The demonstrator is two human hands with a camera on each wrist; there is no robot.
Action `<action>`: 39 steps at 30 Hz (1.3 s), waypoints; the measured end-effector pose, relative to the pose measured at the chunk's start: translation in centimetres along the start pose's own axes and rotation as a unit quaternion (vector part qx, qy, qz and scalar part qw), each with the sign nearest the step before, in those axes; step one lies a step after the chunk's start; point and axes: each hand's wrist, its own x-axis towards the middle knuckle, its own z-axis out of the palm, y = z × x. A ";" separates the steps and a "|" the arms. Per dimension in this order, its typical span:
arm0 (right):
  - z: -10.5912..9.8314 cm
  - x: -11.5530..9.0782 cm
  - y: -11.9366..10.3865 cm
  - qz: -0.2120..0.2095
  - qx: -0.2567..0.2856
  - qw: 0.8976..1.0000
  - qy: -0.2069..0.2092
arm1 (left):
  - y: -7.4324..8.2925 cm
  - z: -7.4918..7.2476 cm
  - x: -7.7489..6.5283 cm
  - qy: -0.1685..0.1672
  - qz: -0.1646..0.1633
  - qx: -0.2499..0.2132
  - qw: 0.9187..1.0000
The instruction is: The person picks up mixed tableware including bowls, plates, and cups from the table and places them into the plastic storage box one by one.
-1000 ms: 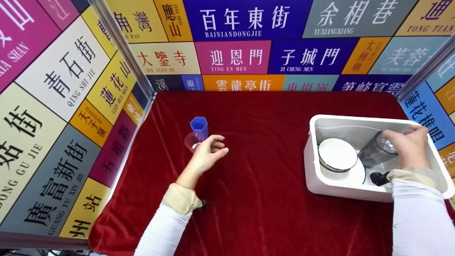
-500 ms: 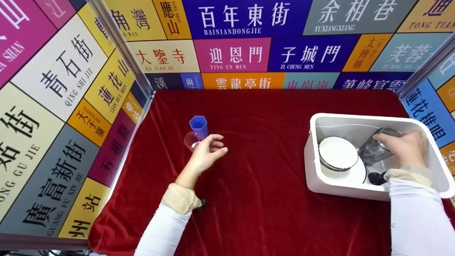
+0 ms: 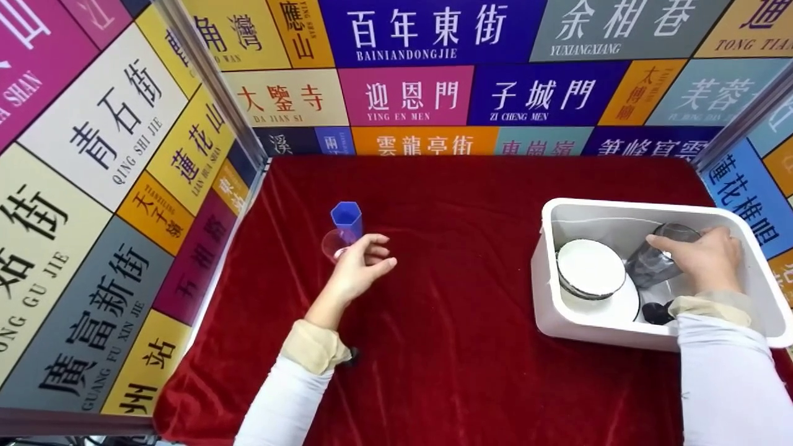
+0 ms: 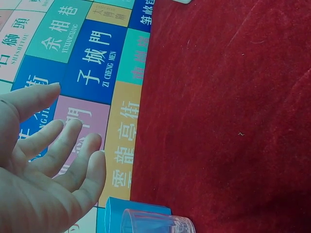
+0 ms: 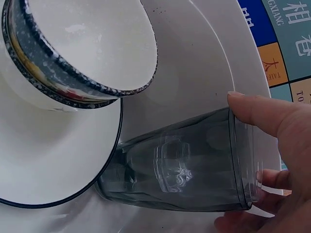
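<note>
My right hand [image 3: 712, 260] reaches into the white bin [image 3: 610, 337] and grips a tilted, smoky grey glass [image 3: 655, 257] near its mouth. In the right wrist view the thumb lies at one side of the glass's rim, the fingers at the other. A clear rim [image 5: 256, 174] juts from the grey glass's mouth, and a clear faceted shape shows through its wall. My left hand [image 3: 359, 266] is relaxed and holds nothing, its fingers loosely bent. Beside it stand a clear glass [image 3: 334, 243], partly hidden by the hand, and a blue hexagonal cup [image 3: 348, 218].
Inside the bin, stacked bowls [image 3: 590, 267] with speckled dark rims sit on a white plate [image 3: 629, 303] with a dark edge. A black object [image 3: 657, 311] lies near my right wrist. Red velvet cloth [image 3: 446, 279] covers the table, with printed sign panels [image 3: 406, 96] around it.
My right hand has shifted a little left, its thumb now further over the grey glass's rim, and the glass's mouth has tilted slightly. The left hand has stayed still.
</note>
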 end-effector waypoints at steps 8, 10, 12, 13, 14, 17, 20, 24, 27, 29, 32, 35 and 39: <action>0.1 0.2 0.2 -0.006 0.003 1.000 -0.006 | 0.2 0.0 0.0 0.003 0.003 -0.012 1.000; 0.1 0.2 0.2 -0.006 0.014 1.000 -0.006 | 0.2 0.0 -0.1 0.001 0.004 -0.011 1.000; 0.2 0.1 0.3 -0.007 0.025 1.000 -0.004 | 0.2 -0.1 -0.1 0.001 0.003 -0.008 1.000; 0.2 0.0 0.3 -0.010 0.029 1.000 -0.001 | 0.2 -0.2 -0.1 0.002 0.002 -0.007 1.000; 0.3 0.0 0.3 -0.012 0.030 0.999 0.002 | 0.1 -0.2 0.0 0.003 0.002 -0.005 1.000; 0.4 -0.2 0.3 -0.018 0.030 0.999 0.006 | 0.0 -0.6 -0.1 0.014 -0.003 0.009 1.000; 0.4 -0.3 0.3 -0.020 0.018 1.000 0.006 | -0.1 -1.0 -0.1 0.028 -0.005 0.022 0.999; 0.3 -0.2 0.0 -0.016 -0.002 1.000 -0.008 | -0.2 -1.6 0.0 0.037 -0.002 0.027 0.999; 0.2 0.0 -0.2 -0.013 -0.016 1.000 -0.020 | -0.3 -1.9 0.1 0.041 -0.002 0.023 0.999; 0.2 0.1 -0.2 -0.014 -0.025 0.999 -0.023 | -0.5 -2.2 0.0 0.043 -0.005 0.020 0.999; 0.3 0.3 -0.1 -0.028 -0.035 0.999 -0.004 | -0.6 -2.5 0.0 0.048 -0.011 0.017 0.999; 0.6 0.4 0.1 -0.043 -0.033 0.998 0.017 | -0.7 -2.7 -0.1 0.051 -0.013 0.017 0.998; 0.8 0.5 0.3 -0.052 -0.024 0.998 0.027 | -0.7 -2.8 -0.2 0.054 -0.010 0.021 0.998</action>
